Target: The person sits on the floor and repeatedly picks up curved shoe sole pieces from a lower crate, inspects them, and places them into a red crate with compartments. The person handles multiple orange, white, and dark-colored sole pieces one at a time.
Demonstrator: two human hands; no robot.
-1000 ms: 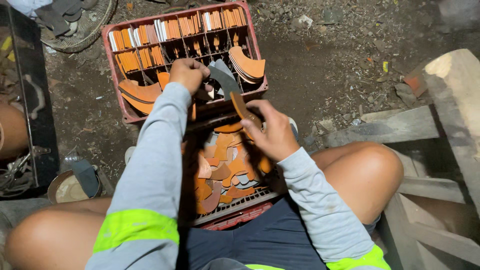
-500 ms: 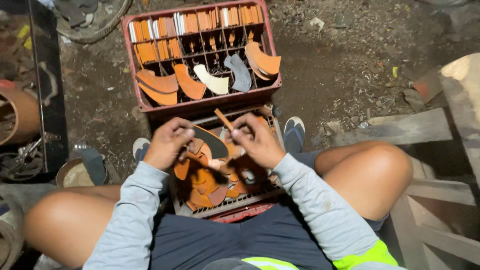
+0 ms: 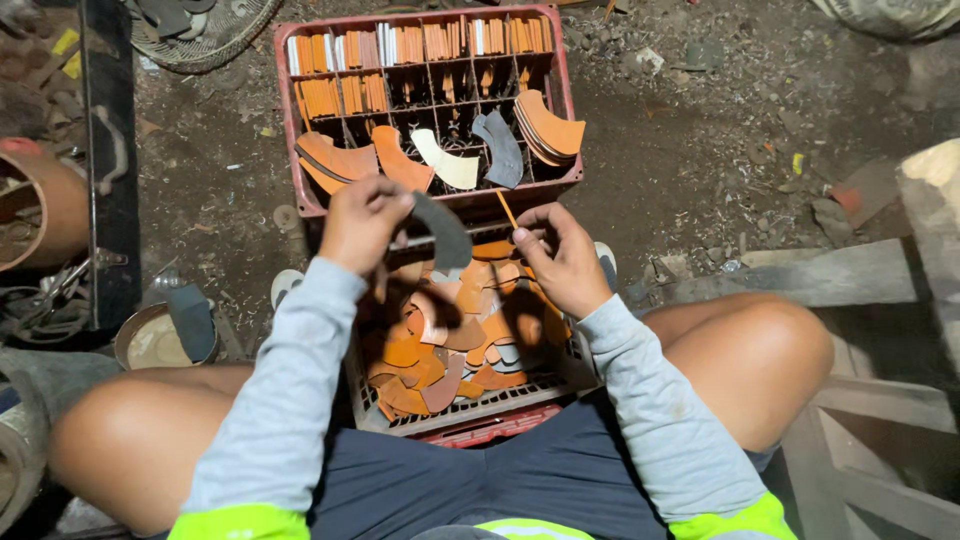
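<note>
Grey curved piece (image 3: pixel 443 234) pinched at its upper end by the left hand (image 3: pixel 362 222), fingers pressed together on it, the rest hanging down and to the right over the near crate (image 3: pixel 470 415). Thin orange piece (image 3: pixel 507 210) seen edge-on, pinched between thumb and fingertips of the right hand (image 3: pixel 562 258), tilted up toward the far crate's front wall. Both hands raised just above the near crate, close together but apart. Near crate wedged between the bare knees, filled with a loose heap of orange, tan and grey cut pieces (image 3: pixel 450 335), overlapping at all angles. Red divided crate (image 3: pixel 305 185) directly beyond on the dirt floor (image 3: pixel 700 130): back compartments packed with upright orange and white pieces, front part holding curved pieces laid in small stacks, orange at left and right, one cream (image 3: pixel 447 166) and one grey (image 3: pixel 502 146) between them. Round tin (image 3: pixel 150 340) with a dark strip lying beside the left knee.
</note>
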